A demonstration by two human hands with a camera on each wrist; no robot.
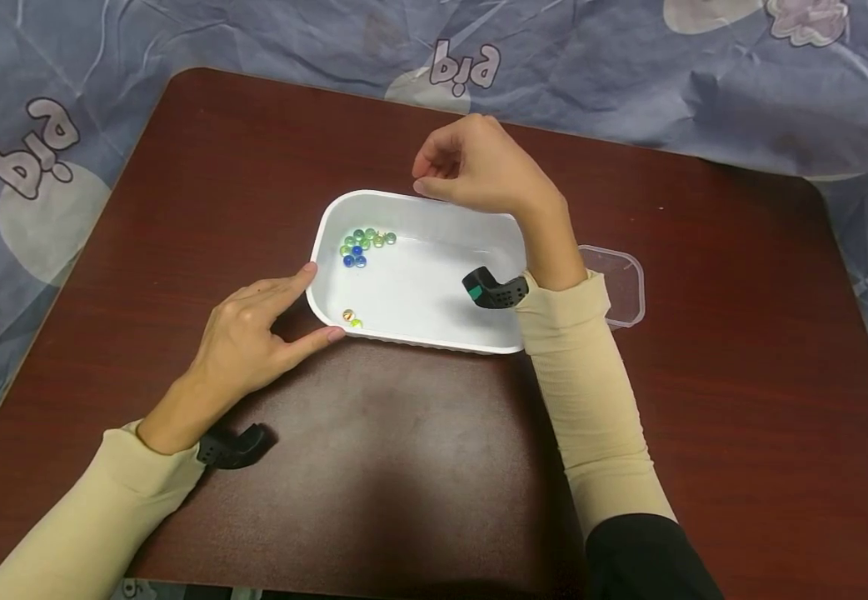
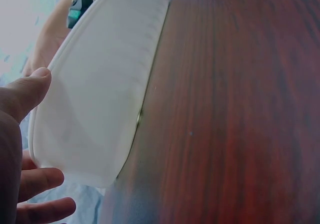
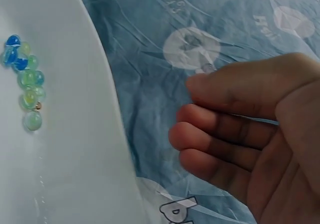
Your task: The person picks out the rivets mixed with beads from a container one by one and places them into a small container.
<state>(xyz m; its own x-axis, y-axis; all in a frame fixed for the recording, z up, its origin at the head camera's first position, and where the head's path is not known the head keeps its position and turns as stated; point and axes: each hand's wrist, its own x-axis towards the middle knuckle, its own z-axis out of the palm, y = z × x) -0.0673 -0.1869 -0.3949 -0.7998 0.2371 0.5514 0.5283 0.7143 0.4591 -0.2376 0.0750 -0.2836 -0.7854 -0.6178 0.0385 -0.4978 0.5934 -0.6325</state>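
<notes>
A white plastic tray (image 1: 441, 321) lies on the table with glass marbles in it. Green marbles (image 1: 365, 243) and blue marbles (image 1: 349, 261) cluster near its far left corner. Two yellowish marbles (image 1: 349, 316) are by the near left corner. My left hand (image 1: 242, 333) spans that end, index finger at the left rim and straight thumb at the near rim; the left wrist view shows the tray's outer wall (image 2: 100, 83). Over the far rim hovers my right hand (image 1: 486, 162), fingers loosely curled. No held object shows between its thumb (image 3: 240, 86) and fingers.
A clear plastic container (image 1: 625, 287) stands right of the tray, partly hidden by the right forearm. The brown wooden table (image 1: 741, 375) has rounded corners. Grey-blue printed cloth (image 1: 254, 50) hangs behind it. Both wrists wear black straps (image 1: 505, 293).
</notes>
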